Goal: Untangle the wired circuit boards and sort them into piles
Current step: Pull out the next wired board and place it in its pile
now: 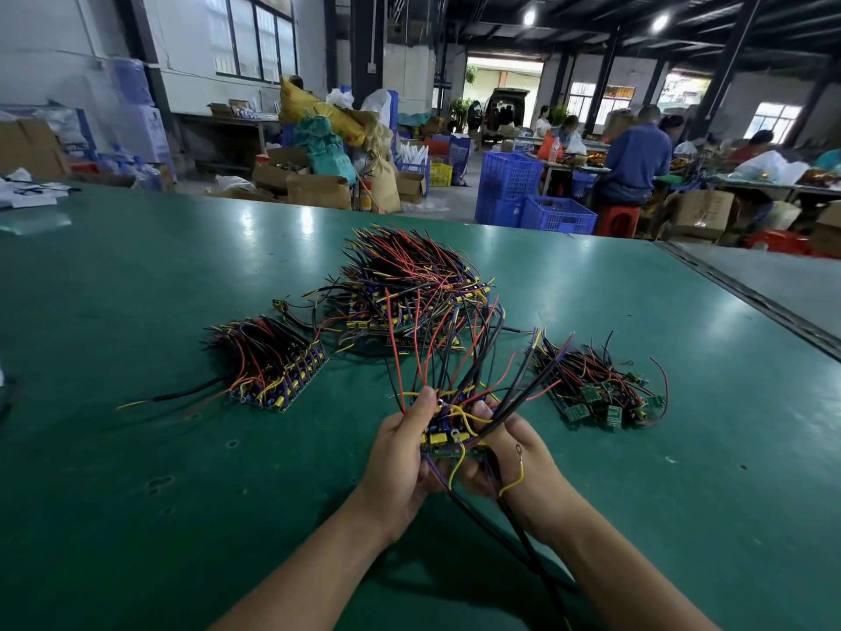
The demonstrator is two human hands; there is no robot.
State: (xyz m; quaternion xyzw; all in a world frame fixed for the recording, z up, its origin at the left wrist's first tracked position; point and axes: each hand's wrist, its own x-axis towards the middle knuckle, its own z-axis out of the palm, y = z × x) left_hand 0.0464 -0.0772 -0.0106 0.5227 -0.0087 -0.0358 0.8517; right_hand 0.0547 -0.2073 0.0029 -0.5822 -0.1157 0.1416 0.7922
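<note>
A bunch of wired circuit boards (448, 437) with red, black, purple and yellow leads is held up between both hands above the green table (136, 471). My left hand (402, 453) grips its left side with the thumb on top. My right hand (514, 453) grips its right side, fingers curled under. Leads fan upward from the bunch toward a large tangled heap of boards (409, 284) at the centre, and thick black leads hang down toward me. A neat row of stacked boards (273, 364) lies to the left. A smaller pile of little green boards (600, 384) lies to the right.
One loose board with a black lead (284, 307) lies between the left row and the heap. Papers (27, 193) sit at the table's far left corner. A seam (751, 293) runs along the table's right. Beyond the far edge stand blue crates (523, 189), boxes and seated workers.
</note>
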